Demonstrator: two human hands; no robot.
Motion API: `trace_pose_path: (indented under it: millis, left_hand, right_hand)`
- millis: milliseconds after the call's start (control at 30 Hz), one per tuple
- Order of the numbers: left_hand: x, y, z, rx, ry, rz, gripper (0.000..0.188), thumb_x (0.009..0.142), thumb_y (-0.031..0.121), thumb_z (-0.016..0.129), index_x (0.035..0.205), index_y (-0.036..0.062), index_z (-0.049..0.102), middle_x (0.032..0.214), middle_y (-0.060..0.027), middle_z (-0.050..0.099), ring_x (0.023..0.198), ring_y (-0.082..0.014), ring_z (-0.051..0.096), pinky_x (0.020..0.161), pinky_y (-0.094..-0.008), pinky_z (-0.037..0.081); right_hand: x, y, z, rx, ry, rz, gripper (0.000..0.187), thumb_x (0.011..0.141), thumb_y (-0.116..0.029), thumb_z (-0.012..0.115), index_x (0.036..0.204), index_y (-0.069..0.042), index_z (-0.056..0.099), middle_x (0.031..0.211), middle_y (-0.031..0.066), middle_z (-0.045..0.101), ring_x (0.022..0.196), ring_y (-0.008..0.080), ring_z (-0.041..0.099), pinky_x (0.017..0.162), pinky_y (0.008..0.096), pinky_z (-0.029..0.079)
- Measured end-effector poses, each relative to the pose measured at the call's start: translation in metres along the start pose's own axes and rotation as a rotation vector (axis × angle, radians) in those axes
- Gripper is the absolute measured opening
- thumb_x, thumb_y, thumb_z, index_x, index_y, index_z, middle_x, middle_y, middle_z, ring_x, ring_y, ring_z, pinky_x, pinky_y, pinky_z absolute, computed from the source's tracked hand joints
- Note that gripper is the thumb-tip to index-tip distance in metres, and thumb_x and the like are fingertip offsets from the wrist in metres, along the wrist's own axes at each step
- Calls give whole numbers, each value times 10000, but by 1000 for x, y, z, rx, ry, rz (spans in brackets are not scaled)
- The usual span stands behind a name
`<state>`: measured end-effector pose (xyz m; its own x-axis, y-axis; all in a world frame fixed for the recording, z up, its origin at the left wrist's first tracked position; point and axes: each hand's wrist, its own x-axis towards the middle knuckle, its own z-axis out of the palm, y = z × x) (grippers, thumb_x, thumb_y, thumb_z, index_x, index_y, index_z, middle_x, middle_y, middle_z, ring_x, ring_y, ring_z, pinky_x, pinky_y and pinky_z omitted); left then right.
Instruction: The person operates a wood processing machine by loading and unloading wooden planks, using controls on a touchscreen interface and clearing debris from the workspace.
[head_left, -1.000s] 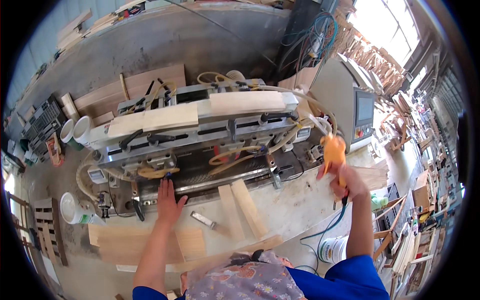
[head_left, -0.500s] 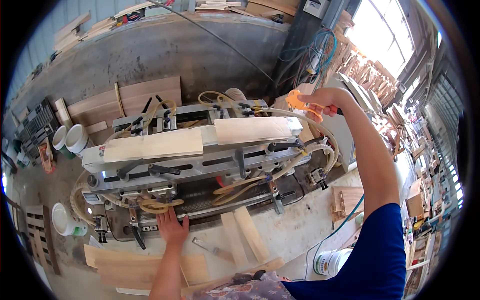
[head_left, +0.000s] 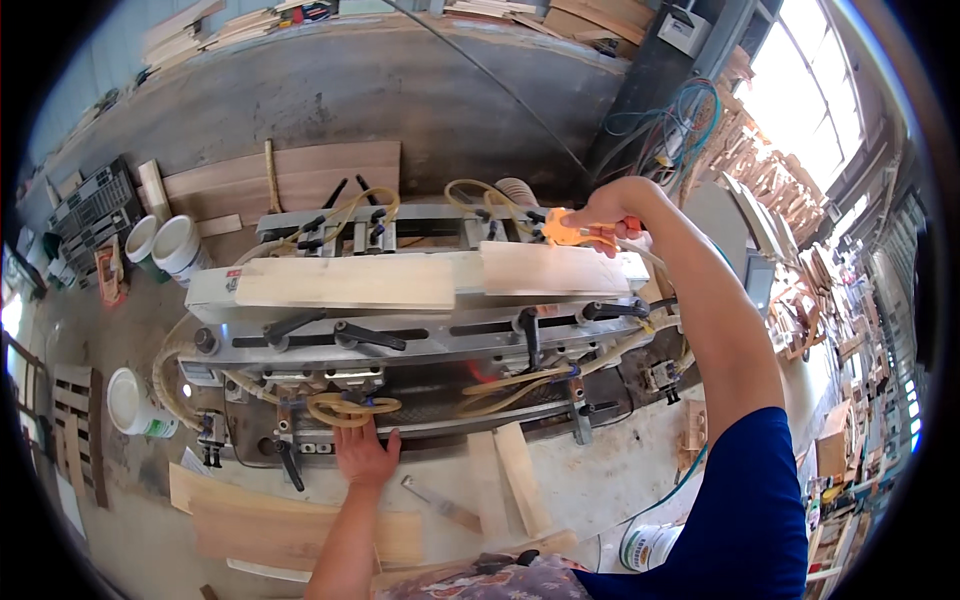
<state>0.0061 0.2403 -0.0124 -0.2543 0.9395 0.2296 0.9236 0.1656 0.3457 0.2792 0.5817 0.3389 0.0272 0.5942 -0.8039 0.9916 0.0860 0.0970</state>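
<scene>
In front of me stands a long metal machine (head_left: 370, 340) with black lever handles and looped tan hoses. Two pale wooden boards lie along its top: a longer board (head_left: 345, 283) on the left and a shorter board (head_left: 555, 269) on the right. My right hand (head_left: 618, 212) is closed around an orange hand tool (head_left: 563, 230), held over the machine's far right part, beyond the shorter board. Its exact kind is unclear. My left hand (head_left: 366, 458) rests palm down on the machine's near edge, fingers stretched and fingertips partly hidden beneath a looped hose (head_left: 350, 408).
Near me lie wood strips (head_left: 522, 480), a flat scraper-like tool (head_left: 440, 503) and wide thin boards (head_left: 290, 530). White buckets (head_left: 135, 403) and a pallet (head_left: 80, 430) stand at left. Another bucket (head_left: 645, 546) is near right. A low grey wall (head_left: 330, 100) runs behind the machine.
My right hand has moved left with the orange tool, from past the machine's right end to over its far right part. The view has shifted; my left hand keeps its place on the machine edge.
</scene>
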Motion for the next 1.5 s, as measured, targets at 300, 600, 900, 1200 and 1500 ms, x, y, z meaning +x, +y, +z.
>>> trace_pose_path:
  millis: [300,600,900,1200,1500]
  left_hand:
    - [-3,-6,1,9,-47,-31,683,855,480,565,1321,-14,488,1392,-208,470,1347,-373,360,1148,-494,226]
    - [-3,-2,2,51,-26,-21,721,848,446,580,1390,-1,416,1383,-221,469,1329,-387,369,1148,-483,227]
    - [-1,2,3,87,-52,5,734,858,457,563,1408,2,391,1437,-201,421,1365,-369,327,1179,-473,173]
    - [-2,2,5,125,-87,-13,728,879,390,560,1463,33,311,1518,-176,315,1427,-341,242,1187,-472,150]
    - [-16,2,-18,-71,-136,61,639,829,275,693,1365,21,459,1464,-254,366,1390,-407,303,1134,-451,297]
  right_hand:
    - [1,-156,12,-46,110,-502,741,941,-659,345,727,-39,690,664,49,662,368,102,389,417,295,373]
    - [-9,-101,13,15,168,-412,771,930,-677,335,631,-51,672,513,19,570,378,104,422,396,266,375]
    - [-55,194,64,370,333,68,726,927,-678,361,660,-57,628,588,48,603,388,100,418,374,277,355]
    - [6,350,196,1085,677,134,608,890,-625,539,806,-31,637,599,28,551,388,117,403,366,269,344]
    - [138,468,259,1423,934,-235,354,916,-507,588,892,-158,637,634,-73,451,522,63,470,433,206,359]
